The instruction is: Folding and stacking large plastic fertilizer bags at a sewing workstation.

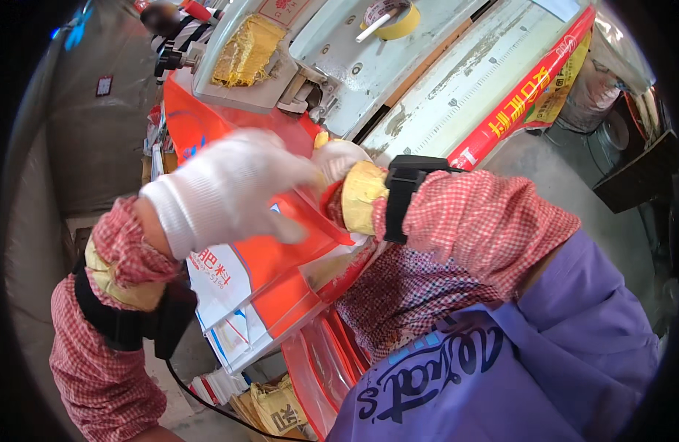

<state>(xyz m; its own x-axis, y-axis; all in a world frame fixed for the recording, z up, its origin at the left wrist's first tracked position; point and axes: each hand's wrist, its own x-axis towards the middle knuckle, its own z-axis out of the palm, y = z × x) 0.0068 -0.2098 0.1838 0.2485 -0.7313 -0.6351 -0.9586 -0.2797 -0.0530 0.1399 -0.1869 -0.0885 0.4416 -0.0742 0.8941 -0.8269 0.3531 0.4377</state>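
An orange-red plastic bag with a white printed panel (280,258) is seen in front of the pale grey-green metal machine (339,44), below its near edge and above the wearer's lap. Its long axis is slanted from the upper left, beside the machine, down toward the lower middle; the white corner is pointed downward and to the left, and the print on it is tilted. Because its middle is covered by a blurred hand, whether one bag or several layered ones are shown cannot be told for certain.

The left hand, in a white knitted glove (240,184), is held over the bag, back upward and fingers directed to the right; the thumb is spread apart from the fingers, with orange visible in the gap. Its forearm, in a red-and-white checked sleeve (96,368), is raised from the lower left and bent over at the wrist.

The right hand, in a pale glove (339,158), is placed just beyond, near the machine's edge. Its forearm is brought in from the right and pointed leftward, a yellow cuff (364,195) worn at the wrist. Its fingers are mostly hidden, so whether anything is clamped by them cannot be told.
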